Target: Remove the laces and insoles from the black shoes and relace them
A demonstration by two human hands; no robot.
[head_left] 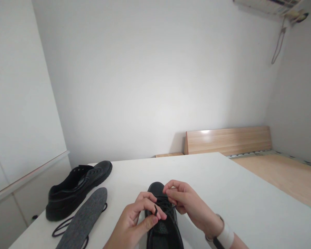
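A black shoe (164, 235) stands on the white table in front of me, toe pointing away and opening toward me. Black shoelace (167, 205) crosses its upper in several strands. My left hand (138, 218) is over the shoe's left side, thumb and fingers closed on the lace, a short dark piece of which shows between the fingers. On the other side, my right hand (185, 199) is closed in a pinch above the lacing, with a strand beside its fingers. The fingertips partly hide the lace it holds. A watch with a white band (226, 235) is on my right wrist.
At the left of the white table (197, 173) lies a second black shoe (76, 188), its eyelets without lace. Beside it, a grey insole (86, 216) rests over a loose black lace (60, 228). A wooden headboard (228, 140) and bed base (277, 173) are beyond the table.
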